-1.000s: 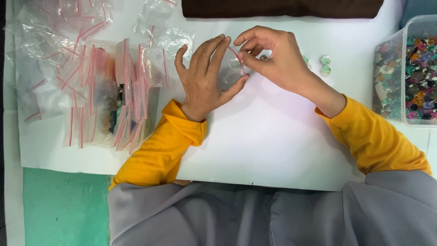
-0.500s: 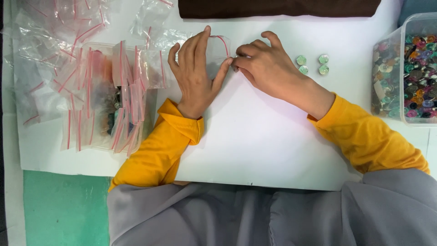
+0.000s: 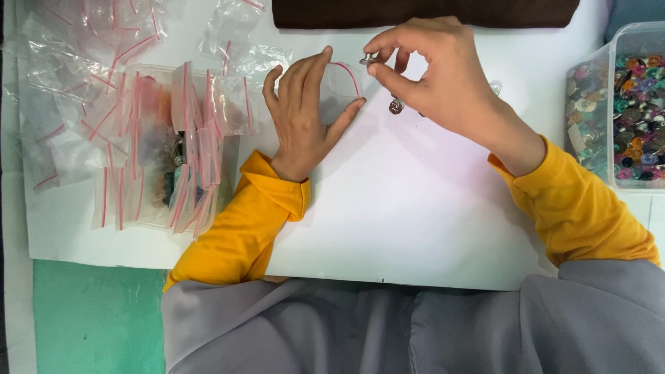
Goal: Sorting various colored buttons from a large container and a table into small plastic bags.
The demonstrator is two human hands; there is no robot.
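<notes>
My left hand [image 3: 305, 114] lies flat on the white tabletop [image 3: 415, 221], fingers pressing down a small clear zip bag [image 3: 341, 86] with a red seal strip. Its thumb sits at the bag's lower edge. My right hand [image 3: 436, 76] hovers just right of the bag's mouth and pinches a small round metallic button [image 3: 369, 59] between thumb and forefinger. A second small button [image 3: 396, 106] shows just under that hand, near the left thumb tip.
A heap of clear zip bags with red strips [image 3: 131, 131] covers the left side, some with dark contents. At the right edge stands a clear plastic box [image 3: 623, 118] full of colourful buttons. A dark brown cloth [image 3: 422, 12] lies along the far edge. A green surface [image 3: 97, 318] shows at bottom left.
My right hand has lifted from the bag's mouth and now holds a button above it. The left hand stays pressed on the bag.
</notes>
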